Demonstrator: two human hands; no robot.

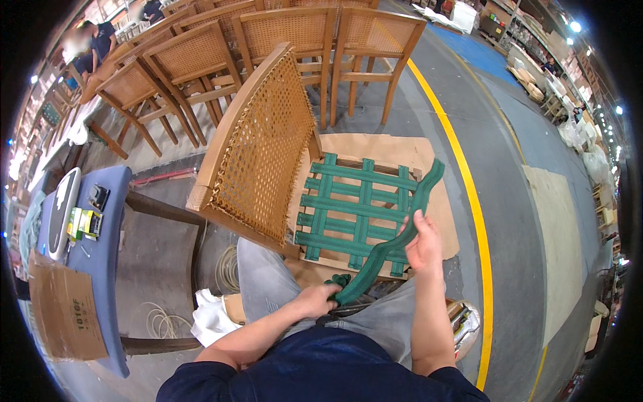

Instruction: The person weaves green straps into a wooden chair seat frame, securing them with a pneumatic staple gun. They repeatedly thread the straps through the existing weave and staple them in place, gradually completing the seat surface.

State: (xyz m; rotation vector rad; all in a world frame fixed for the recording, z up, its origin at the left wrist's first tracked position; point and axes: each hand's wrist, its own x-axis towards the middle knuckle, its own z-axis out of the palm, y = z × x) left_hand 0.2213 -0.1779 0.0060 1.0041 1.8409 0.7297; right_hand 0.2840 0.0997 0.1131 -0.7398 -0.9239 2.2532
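The hands grip one loose green strap (385, 250), left hand (315, 301) closed round its bunched part, right hand (426, 245) further along, beside a cane-backed chair (258, 151) whose seat has three lengthwise straps (365, 183) and perhaps five crosswise. A cardboard box (63, 309) bearing dark printing sits on the blue worktop (112, 258).

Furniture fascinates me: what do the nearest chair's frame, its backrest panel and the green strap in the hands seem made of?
Chair frame: probably wood, smooth-looking, by its brown tone.
Backrest panel: likely woven cane, low-gloss, by its open lattice.
Green strap: seemingly matte fabric webbing, by its soft bends; fibre unclear.
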